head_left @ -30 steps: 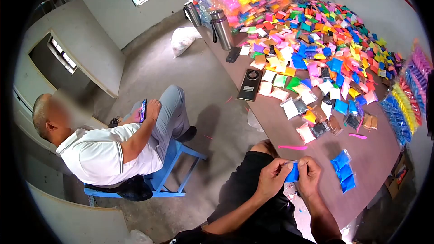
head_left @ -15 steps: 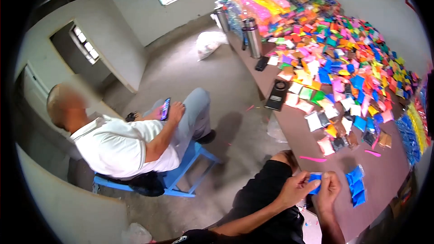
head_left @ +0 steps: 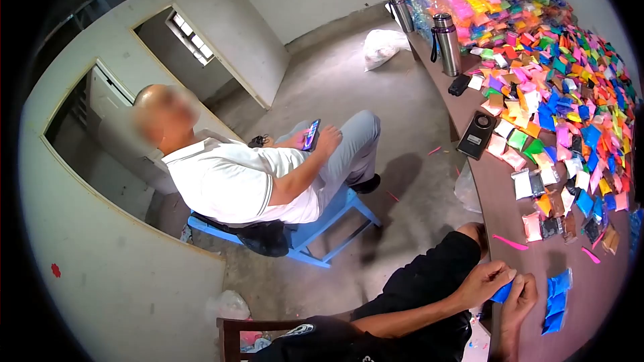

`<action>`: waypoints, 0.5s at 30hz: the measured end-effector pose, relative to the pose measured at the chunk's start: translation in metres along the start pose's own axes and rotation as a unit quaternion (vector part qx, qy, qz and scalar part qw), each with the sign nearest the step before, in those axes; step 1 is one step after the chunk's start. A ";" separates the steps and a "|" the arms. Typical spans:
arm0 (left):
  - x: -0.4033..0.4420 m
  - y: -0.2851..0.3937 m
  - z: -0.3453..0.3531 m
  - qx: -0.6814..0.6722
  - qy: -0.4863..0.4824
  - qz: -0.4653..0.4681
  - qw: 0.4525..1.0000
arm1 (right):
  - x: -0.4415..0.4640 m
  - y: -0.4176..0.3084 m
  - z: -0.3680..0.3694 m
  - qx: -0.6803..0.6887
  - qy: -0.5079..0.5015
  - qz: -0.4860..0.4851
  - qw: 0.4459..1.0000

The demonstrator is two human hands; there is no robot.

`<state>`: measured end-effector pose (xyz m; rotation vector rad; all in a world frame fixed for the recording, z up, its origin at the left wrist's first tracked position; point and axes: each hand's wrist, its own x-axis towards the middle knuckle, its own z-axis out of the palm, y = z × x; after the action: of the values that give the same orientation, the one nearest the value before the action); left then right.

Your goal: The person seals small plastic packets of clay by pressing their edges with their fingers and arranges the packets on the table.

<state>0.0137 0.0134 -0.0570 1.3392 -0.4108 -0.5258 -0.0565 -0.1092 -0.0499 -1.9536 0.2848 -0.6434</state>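
A small blue packet [head_left: 502, 293] is pinched between my two hands at the table's near edge. My left hand [head_left: 484, 284] has its fingers closed on the packet's left side. From the right, my right hand [head_left: 520, 296] grips it with thumb and fingers, hiding part of it. Just right of my hands, a strip of blue packets [head_left: 555, 302] lies on the brown table [head_left: 530, 265]. Two pink plastic tools lie beyond, one [head_left: 510, 242] above my hands and the other [head_left: 591, 255] farther right.
Colourful packets [head_left: 537, 107] are heaped along the table, with a black phone [head_left: 477, 135] and a steel flask [head_left: 447, 45] near its left edge. A seated person [head_left: 241, 174] on a blue chair [head_left: 329, 224] holds a phone. A white sack [head_left: 384, 49] rests on the floor.
The view has swung left, so the table and my hands appear farther right. My fingers have shifted on the blue packet, which is now more covered. The seated person still holds the phone.
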 end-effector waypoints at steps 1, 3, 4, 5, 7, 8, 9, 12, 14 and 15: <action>0.001 -0.002 0.001 0.032 -0.009 -0.001 0.999 | -0.001 0.003 -0.001 0.001 -0.002 0.000 1.000; 0.003 -0.005 0.006 0.018 -0.013 -0.006 1.000 | -0.004 0.010 -0.003 0.016 0.027 0.018 0.999; 0.004 -0.006 0.009 0.002 -0.017 -0.009 1.000 | -0.003 0.010 -0.004 0.017 0.026 0.018 0.999; 0.005 -0.008 0.011 0.003 -0.017 -0.010 1.000 | -0.004 0.007 -0.005 0.033 0.030 0.028 0.999; 0.006 -0.006 0.014 -0.022 -0.019 -0.016 0.999 | -0.003 0.003 -0.009 0.049 0.033 0.039 0.997; 0.005 -0.005 0.016 -0.022 -0.019 -0.017 0.999 | -0.002 0.002 -0.010 0.036 0.044 0.033 0.998; 0.003 0.004 0.020 -0.011 -0.012 -0.016 1.000 | -0.001 0.001 -0.011 0.024 0.055 0.028 0.998; -0.001 0.014 0.017 0.018 -0.033 -0.018 0.999 | -0.001 0.015 -0.016 -0.025 0.090 0.032 0.995; -0.001 0.010 0.015 0.037 -0.061 -0.020 0.997 | 0.000 0.015 -0.017 -0.033 0.084 0.020 0.996; 0.001 0.007 0.015 0.033 -0.057 -0.004 0.998 | 0.001 0.013 -0.017 -0.041 0.080 0.006 0.996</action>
<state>0.0067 0.0013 -0.0475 1.3780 -0.5202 -0.6029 -0.0636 -0.1285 -0.0550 -1.9809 0.4275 -0.7925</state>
